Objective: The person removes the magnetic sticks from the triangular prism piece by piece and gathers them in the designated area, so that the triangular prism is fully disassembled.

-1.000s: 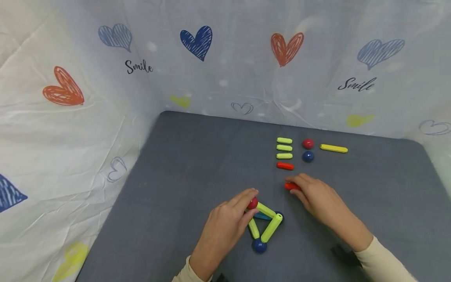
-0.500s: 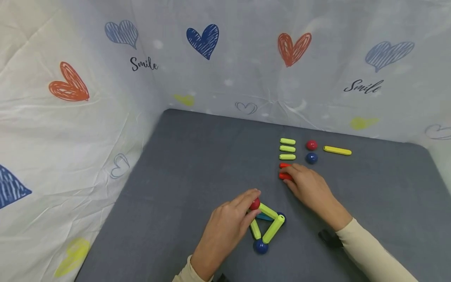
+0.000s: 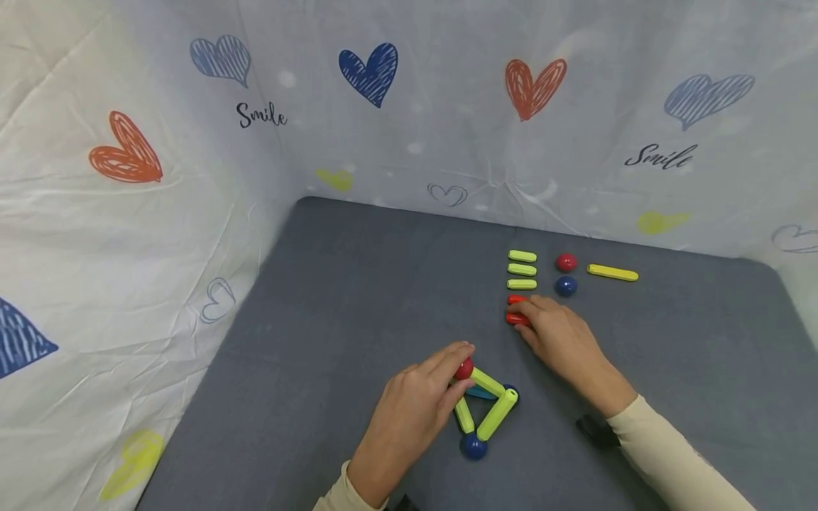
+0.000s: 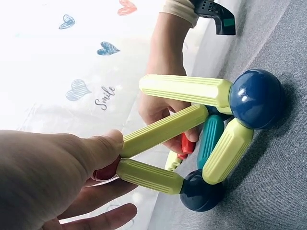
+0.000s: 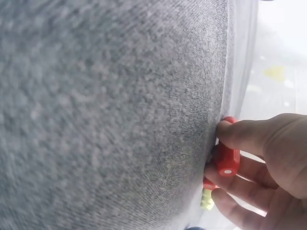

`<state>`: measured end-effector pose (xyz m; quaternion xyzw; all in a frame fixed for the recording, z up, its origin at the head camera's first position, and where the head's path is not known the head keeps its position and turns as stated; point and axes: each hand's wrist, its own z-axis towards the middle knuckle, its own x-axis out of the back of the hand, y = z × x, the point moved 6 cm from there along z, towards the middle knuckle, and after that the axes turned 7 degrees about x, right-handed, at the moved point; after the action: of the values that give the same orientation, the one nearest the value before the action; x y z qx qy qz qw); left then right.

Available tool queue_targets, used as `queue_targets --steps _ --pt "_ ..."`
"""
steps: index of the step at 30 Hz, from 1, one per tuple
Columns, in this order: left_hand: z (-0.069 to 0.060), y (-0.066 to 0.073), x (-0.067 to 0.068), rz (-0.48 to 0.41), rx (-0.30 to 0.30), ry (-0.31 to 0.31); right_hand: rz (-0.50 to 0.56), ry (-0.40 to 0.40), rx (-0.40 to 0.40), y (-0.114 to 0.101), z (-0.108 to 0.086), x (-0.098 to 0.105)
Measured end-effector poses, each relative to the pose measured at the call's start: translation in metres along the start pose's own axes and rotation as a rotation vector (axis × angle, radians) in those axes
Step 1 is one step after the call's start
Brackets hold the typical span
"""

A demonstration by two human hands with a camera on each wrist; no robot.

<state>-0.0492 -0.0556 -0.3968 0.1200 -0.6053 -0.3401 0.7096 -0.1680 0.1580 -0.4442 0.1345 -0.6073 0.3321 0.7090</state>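
Note:
My left hand [image 3: 409, 404] pinches a red ball [image 3: 464, 368] at the top of a magnetic-rod frame. Yellow-green rods [image 4: 160, 129] slope down from that ball, and others run between the blue balls [image 4: 256, 99] at the base, along with a teal rod [image 4: 211, 139]. Farther off, my right hand [image 3: 565, 344] pinches a red rod [image 5: 227, 158] between thumb and fingers, low over the cloth. A second red rod [image 3: 516, 299] lies just beyond it, partly behind the fingers. In the left wrist view, the thumb hides much of the red ball.
Three short yellow-green rods [image 3: 522, 270] lie in a column beyond the red rods. To their right are a loose red ball [image 3: 566, 262], a blue ball [image 3: 566, 286] and a longer yellow rod [image 3: 612, 272]. A printed curtain [image 3: 447, 128] borders the grey cloth surface [image 3: 358, 284].
Over the first half second, my right hand carried the red rod farther from me, up beside the other red rod. Since then it has hardly moved. My left hand keeps its hold.

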Motion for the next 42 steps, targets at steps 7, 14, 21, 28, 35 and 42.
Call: queue_targets --steps 7,14,21,28,35,42 --pt "0.000 0.000 -0.001 0.004 0.006 -0.005 0.003 0.014 -0.002 0.001 -0.003 -0.002" --pt "0.000 -0.001 -0.002 0.008 0.010 -0.006 -0.010 0.021 0.019 -0.003 -0.004 0.005" --pt "0.001 0.000 -0.002 0.010 0.002 -0.003 0.035 0.085 0.081 -0.032 -0.014 0.039" --pt "0.001 0.000 -0.001 0.023 -0.001 -0.007 0.097 0.107 0.140 -0.072 -0.038 0.065" --pt "0.001 -0.001 0.001 -0.004 0.007 -0.017 0.162 0.032 0.182 -0.096 -0.053 0.053" --pt "0.001 0.000 0.000 -0.011 0.002 -0.014 0.186 0.012 0.194 -0.107 -0.063 0.049"
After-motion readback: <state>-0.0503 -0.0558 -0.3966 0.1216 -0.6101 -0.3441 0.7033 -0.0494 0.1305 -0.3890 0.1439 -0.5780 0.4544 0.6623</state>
